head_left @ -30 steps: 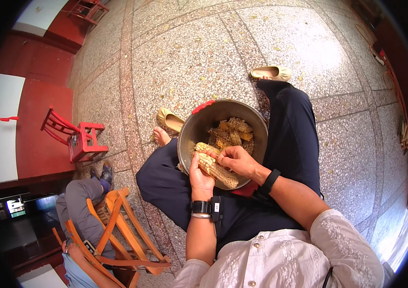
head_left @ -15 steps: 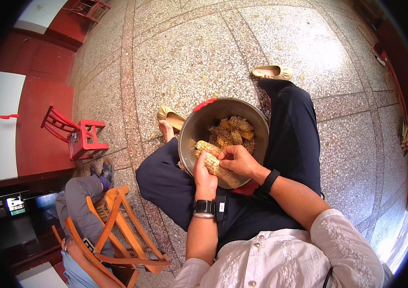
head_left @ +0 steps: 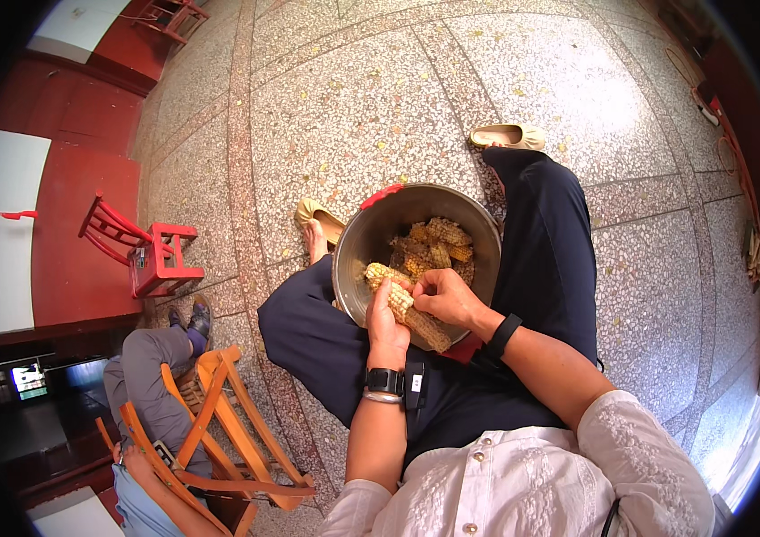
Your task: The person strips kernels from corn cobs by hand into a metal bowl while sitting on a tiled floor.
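A pale corn cob [head_left: 425, 328], partly stripped of kernels, lies slantwise over the near side of a metal pot [head_left: 353, 224]. My left hand [head_left: 388, 326] is wrapped round its left side. My right hand [head_left: 448, 299] has its fingers bent and pressed against the cob from the right, thumb and fingertips at the kernels. Just beyond my left fingers, a second pale cob [head_left: 380, 273] rests in the pot. Deeper inside sit several yellowish cobs [head_left: 441, 242]. The pot stands between my legs, with a red handle cover [head_left: 382, 196] at its far left rim.
On the left, a person in grey trousers [head_left: 152, 362] sits on a wooden chair [head_left: 219, 421]. A small red chair [head_left: 161, 259] stands farther off beside a red and white wall. Speckled floor slabs [head_left: 344, 116] with small scattered bits spread ahead of my beige shoes [head_left: 509, 136].
Both hands have shifted only slightly on the cob. More of its bare, stripped side now shows toward the near end.
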Available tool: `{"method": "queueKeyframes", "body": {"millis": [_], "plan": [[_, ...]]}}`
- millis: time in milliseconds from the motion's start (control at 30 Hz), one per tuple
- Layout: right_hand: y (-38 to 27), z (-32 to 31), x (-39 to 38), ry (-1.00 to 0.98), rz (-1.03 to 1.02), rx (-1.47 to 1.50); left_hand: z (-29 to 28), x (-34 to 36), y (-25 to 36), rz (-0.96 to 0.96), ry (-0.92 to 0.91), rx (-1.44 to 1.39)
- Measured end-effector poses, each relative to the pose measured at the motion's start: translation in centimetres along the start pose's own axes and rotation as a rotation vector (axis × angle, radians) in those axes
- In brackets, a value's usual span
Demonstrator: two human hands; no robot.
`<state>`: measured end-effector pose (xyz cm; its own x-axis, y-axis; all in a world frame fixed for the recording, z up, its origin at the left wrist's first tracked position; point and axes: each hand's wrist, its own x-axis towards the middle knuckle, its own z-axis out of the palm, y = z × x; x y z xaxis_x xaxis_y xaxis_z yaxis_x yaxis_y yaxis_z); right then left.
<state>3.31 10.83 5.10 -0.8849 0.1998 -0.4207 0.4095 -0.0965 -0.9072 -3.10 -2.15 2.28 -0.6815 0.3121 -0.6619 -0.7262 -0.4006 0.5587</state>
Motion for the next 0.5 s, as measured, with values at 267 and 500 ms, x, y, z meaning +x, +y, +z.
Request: {"method": "queueKeyframes", "body": {"millis": [267,500], "plan": [[-1.2,-0.1,-0.4,0.04,0.012,-0.113,-0.5,0.3,-0.1,-0.003,-0.008,0.053],[-1.2,-0.1,-0.3,0.18,0.006,-0.151,0.1,0.2,0.0,0.076,0.017,0.029]]}}
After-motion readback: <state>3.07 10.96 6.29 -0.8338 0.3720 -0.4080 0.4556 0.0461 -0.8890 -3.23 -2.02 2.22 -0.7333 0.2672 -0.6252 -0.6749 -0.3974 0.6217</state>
